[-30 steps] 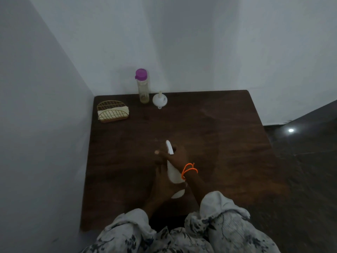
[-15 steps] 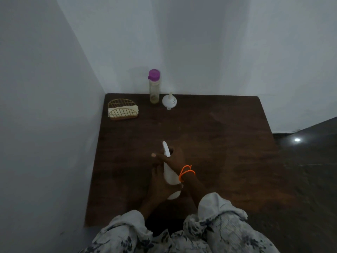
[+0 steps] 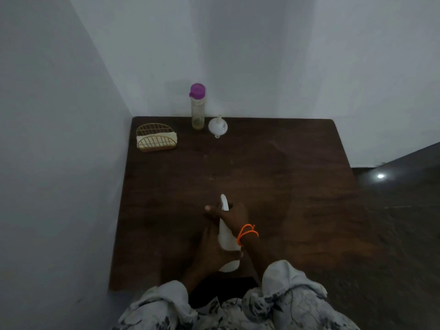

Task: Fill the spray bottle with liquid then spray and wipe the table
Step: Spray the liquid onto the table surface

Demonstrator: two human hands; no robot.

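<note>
Spray bottle (image 3: 226,236) gripped by both hands (near table (image 3: 285,186) front edge).

spray bottle (image 3: 227,236) – white | cap (image 3: 197,89) – purple | table (image 3: 273,186) dark brown

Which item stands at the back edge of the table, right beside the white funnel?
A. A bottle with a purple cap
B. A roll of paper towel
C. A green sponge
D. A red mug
A: the bottle with a purple cap stands upright against the wall, just left of the white funnel on the table.
</note>
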